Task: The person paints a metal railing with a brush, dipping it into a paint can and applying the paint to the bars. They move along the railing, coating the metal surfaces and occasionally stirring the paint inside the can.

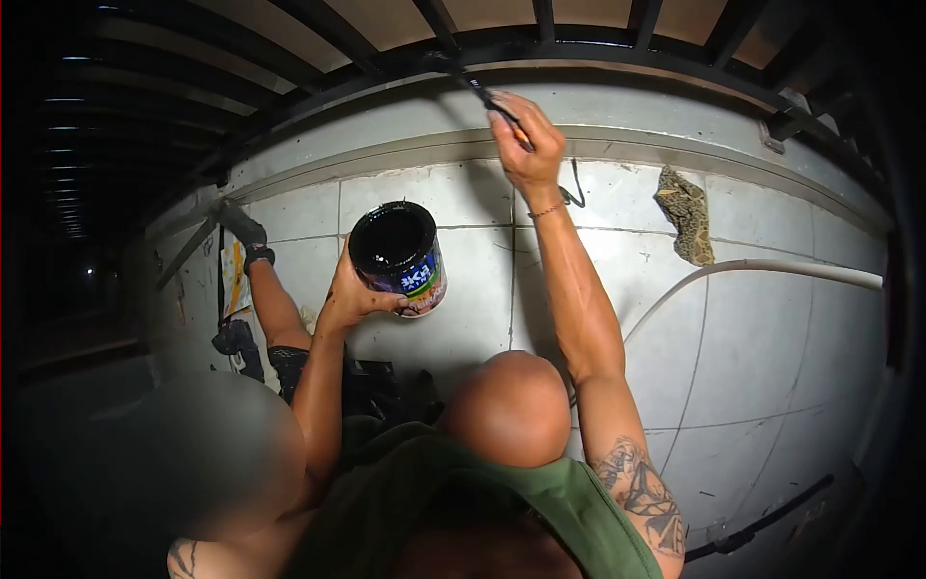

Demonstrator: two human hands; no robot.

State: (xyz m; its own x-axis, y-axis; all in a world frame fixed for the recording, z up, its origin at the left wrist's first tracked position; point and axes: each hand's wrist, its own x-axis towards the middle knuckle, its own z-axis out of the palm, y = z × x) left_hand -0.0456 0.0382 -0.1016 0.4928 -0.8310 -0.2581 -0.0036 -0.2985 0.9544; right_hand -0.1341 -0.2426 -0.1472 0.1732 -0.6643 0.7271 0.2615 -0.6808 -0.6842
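My left hand [354, 289] is wrapped round the side of an open paint can [424, 275] with a colourful label and dark paint inside. The can is held upright above the tiled floor. A brush [479, 90] with a dark handle is gripped in my right hand [530, 143], fingers closed round it. The brush's dark bristles touch the lower rail of a black metal railing [386, 68], and their tip is hard to tell from the rail.
A patterned cloth [687, 217] lies on the tiles at the right, near a pale hose [762, 264]. A white ledge [617, 111] runs below the railing. Dark bars [164, 63] rise at the upper left. A dark rod [762, 526] lies at the lower right.
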